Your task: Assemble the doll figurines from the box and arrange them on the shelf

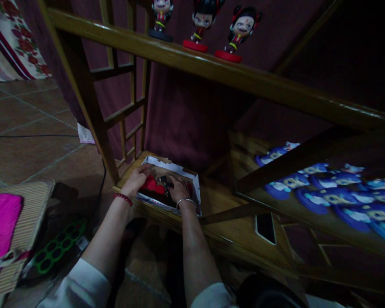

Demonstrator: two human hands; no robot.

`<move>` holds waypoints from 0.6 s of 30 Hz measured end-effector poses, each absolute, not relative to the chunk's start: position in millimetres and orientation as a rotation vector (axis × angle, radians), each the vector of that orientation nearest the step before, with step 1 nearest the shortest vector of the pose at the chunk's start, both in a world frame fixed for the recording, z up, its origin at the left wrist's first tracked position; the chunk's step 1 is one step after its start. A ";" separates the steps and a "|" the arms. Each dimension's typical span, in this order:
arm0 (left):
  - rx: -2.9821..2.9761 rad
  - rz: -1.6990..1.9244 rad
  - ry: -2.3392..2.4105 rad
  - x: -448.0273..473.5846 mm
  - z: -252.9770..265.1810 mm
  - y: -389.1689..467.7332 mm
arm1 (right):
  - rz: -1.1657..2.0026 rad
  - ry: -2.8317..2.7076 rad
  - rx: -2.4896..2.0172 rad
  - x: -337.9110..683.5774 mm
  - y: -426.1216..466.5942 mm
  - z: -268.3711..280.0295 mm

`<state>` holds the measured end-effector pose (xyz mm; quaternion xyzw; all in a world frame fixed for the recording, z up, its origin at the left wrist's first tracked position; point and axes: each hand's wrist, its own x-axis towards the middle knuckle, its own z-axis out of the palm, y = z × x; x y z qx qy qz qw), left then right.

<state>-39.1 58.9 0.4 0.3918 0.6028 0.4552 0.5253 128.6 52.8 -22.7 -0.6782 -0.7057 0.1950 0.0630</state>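
Observation:
An open cardboard box [195, 193] with white inner flaps stands on the low wooden shelf. Inside it lie red round bases [150, 183] and a dark figurine [165, 185]. My left hand [137, 179], with a red bead bracelet, is closed over the box's left wall. Within the box, my right hand [179, 190], a metal bangle at its wrist, has its fingers curled onto the dark figurine. Its palm side is hidden. Dim light blurs the finer details of what the box holds.
Three figurines [197, 30] stand on the upper shelf [167, 50] above my hands. Several blue-based figurines [333, 196] occupy the shelf at right. A phone [265, 228] lies on the lower board. At left are a green frame with round holes [60, 246] and pink cloth [1, 226].

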 end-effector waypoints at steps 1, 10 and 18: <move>0.848 1.134 1.394 -38.9 2.5 59.0 | 0.582 -2.139 -2.066 128.6 52.6 -21.0; 0.545 1.224 1.252 -38.7 6.5 61.8 | 0.615 -2.138 -2.032 127.9 52.1 -20.3; 0.431 1.211 1.184 -33.0 8.9 61.8 | 0.720 -2.075 -2.000 128.0 51.0 -19.6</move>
